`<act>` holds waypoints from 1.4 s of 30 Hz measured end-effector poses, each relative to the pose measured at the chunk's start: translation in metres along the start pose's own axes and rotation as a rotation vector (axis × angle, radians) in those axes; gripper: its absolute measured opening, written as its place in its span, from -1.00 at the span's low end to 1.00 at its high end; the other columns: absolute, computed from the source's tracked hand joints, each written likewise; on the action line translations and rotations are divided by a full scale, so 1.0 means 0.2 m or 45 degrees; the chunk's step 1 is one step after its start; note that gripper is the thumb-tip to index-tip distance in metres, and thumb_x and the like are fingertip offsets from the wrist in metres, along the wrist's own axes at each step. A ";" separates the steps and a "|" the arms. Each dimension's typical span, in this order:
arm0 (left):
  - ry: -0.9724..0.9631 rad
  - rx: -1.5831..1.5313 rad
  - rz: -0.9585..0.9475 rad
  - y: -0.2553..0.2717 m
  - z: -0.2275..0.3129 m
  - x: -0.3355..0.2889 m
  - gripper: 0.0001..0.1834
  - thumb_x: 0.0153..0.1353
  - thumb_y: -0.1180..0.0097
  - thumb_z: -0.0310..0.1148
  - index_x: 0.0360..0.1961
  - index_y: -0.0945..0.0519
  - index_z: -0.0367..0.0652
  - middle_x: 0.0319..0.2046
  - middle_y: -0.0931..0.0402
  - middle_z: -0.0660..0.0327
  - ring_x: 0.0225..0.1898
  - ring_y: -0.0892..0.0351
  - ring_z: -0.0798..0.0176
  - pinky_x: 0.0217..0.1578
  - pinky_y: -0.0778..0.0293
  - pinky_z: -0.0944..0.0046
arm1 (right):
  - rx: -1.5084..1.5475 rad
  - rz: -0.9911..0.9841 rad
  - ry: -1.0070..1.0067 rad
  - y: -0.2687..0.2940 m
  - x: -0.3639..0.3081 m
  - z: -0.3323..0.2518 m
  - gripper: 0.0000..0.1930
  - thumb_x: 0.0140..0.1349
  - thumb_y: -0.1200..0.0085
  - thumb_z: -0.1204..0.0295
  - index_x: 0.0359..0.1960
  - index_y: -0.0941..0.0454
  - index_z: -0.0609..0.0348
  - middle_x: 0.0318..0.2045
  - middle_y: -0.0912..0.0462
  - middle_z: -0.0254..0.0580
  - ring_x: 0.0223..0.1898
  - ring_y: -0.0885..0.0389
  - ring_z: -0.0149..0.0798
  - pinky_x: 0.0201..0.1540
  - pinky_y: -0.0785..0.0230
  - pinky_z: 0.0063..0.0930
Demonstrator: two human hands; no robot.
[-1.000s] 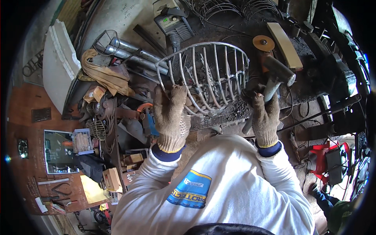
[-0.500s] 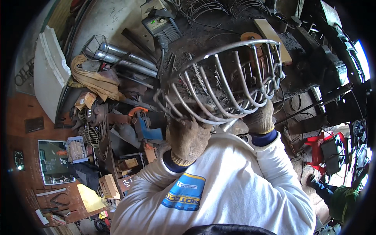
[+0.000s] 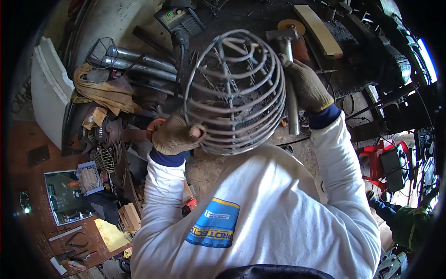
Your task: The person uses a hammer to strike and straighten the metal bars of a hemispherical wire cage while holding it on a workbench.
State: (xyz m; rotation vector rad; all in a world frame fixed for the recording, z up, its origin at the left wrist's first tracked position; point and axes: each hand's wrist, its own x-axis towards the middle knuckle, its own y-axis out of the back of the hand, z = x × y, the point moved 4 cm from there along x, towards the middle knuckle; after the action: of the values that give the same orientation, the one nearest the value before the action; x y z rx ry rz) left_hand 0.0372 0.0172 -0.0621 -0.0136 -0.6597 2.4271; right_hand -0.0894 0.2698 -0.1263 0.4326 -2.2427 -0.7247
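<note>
Basket [image 3: 229, 95] of bent metal rods held up in front of the chest, ribs crossing a central bar, dark workbench [image 3: 260, 18] behind; gloved left hand [image 3: 177, 135] closed on its lower left rim, a bare thumb tip poking through the glove. Gloved right hand [image 3: 307, 87] at its right side, gripping a hammer [image 3: 292, 107], handle end downward; whether those fingers also touch the rods, cannot tell. Angle grinder [image 3: 301, 47] and pale plank [image 3: 318, 30] lie beyond the hammer.
</note>
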 end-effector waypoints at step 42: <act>-1.290 2.315 1.089 0.08 0.23 0.20 -0.67 0.29 -0.19 -0.30 -0.03 -0.58 -0.32 -0.09 -0.64 0.08 -0.16 -0.67 0.23 -0.12 -0.59 0.28 | 0.326 0.358 -0.068 -0.06 -0.19 -0.58 -0.60 0.30 -0.11 0.33 0.07 -0.44 0.34 -0.32 -0.63 0.01 -0.41 -0.62 -0.20 -0.32 -0.50 -0.35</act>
State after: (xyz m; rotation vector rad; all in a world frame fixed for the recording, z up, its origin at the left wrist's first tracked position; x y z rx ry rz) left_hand -0.0116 0.0081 -0.0237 1.9692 1.6925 2.6475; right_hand 0.0228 0.2367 -0.0879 0.2127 -2.3925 -0.3086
